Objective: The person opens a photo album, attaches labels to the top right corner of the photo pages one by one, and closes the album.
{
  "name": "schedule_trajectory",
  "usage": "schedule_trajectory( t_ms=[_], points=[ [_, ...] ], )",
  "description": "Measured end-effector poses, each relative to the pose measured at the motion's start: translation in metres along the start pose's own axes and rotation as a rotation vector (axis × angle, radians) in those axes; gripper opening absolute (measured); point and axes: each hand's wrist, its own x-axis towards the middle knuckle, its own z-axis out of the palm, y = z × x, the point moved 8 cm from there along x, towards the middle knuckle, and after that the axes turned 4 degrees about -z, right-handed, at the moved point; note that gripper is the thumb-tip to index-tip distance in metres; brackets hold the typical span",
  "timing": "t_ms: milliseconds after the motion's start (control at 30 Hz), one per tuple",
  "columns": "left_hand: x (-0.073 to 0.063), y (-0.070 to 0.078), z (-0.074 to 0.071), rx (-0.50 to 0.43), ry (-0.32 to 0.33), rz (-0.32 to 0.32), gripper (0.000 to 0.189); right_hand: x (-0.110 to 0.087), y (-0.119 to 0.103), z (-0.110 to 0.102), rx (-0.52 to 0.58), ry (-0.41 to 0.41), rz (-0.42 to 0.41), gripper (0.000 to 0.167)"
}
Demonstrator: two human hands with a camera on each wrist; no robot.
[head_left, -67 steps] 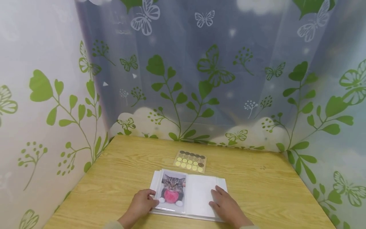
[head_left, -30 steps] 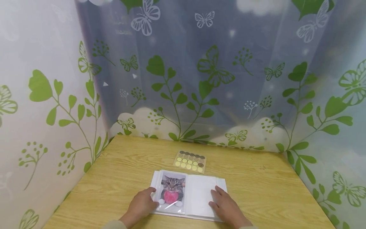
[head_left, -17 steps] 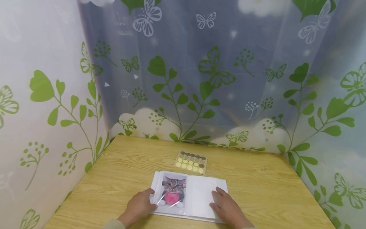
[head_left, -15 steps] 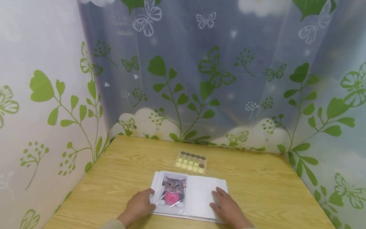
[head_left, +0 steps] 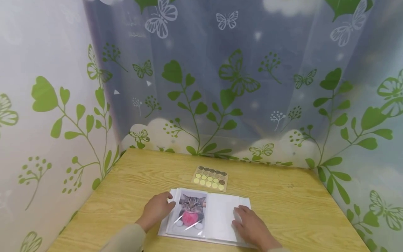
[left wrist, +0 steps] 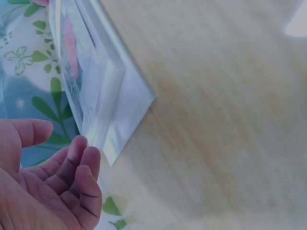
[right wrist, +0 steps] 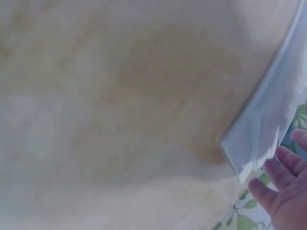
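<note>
A white photo album point(head_left: 222, 214) lies spread on the wooden table. Its left page carries a cat photo point(head_left: 190, 214) with a pink heart, under a shiny clear sleeve; the right page is plain white. My left hand point(head_left: 157, 209) is at the album's upper left edge, fingers loosely bent and thumb apart from them. In the left wrist view the fingertips point(left wrist: 79, 143) come close to the corner of the pages; whether they touch cannot be told. My right hand point(head_left: 254, 227) rests on the right page's outer edge with fingers extended.
Behind the album lies a sticker sheet point(head_left: 210, 178) of round yellow and brown stickers. The wooden table point(head_left: 283, 203) reaches to a curtain point(head_left: 201, 87) with green leaves and butterflies, which encloses the back and both sides.
My left hand has moved from the album's left side up to its upper left corner, uncovering the lower left edge. The right hand has stayed on the right page.
</note>
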Motion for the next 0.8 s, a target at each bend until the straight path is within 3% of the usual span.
schedule_trajectory(
  t_ms=[300,500,800],
  points=[
    [0.024,0.020,0.003,0.005,0.023,0.030,0.033,0.022,0.013,-0.017,-0.034,0.023,0.066,0.042],
    [0.047,0.029,0.005,0.025,0.034,0.035,0.038,0.044,0.017,-0.025,-0.002,0.058,0.065,0.043],
    [0.074,0.042,0.017,0.030,0.035,0.039,0.042,0.079,0.026,-0.018,0.070,0.086,0.091,0.042]
  ],
)
